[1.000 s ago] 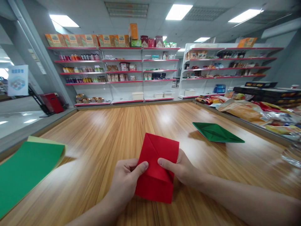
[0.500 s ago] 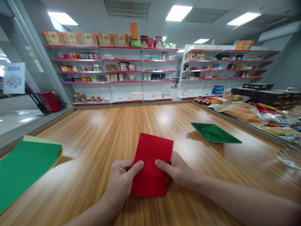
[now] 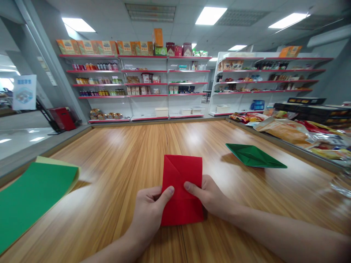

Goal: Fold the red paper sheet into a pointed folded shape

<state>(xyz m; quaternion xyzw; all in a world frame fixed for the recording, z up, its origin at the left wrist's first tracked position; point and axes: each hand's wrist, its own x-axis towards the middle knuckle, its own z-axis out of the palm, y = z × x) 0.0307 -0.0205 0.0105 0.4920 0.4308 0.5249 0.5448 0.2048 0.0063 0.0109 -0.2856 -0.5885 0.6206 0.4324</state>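
A folded sheet of red paper [image 3: 182,210] is held upright over the table, close in front of me. Crease lines cross it, one running diagonally from its top left corner and one level across its lower half. My left hand [image 3: 152,206] grips its left edge, thumb on the front face and fingers behind. On the right edge, my right hand [image 3: 211,195] pinches it the same way, thumb pressed higher up. The fingertips behind the paper are hidden. A folded green paper piece [image 3: 255,155] rests on the table to the right.
Green and pale yellow sheets [image 3: 35,201] lie at the left of the wooden table [image 3: 131,153]. Snack bags [image 3: 287,131] and stacked black boxes [image 3: 307,111] line the right edge. A clear plastic object [image 3: 341,182] sits at far right. Stocked shelves [image 3: 145,95] stand beyond.
The red paper has turned slightly and now stands straighter, its lower part flatter. Both hands keep hold of it. The whole view has shifted a little.
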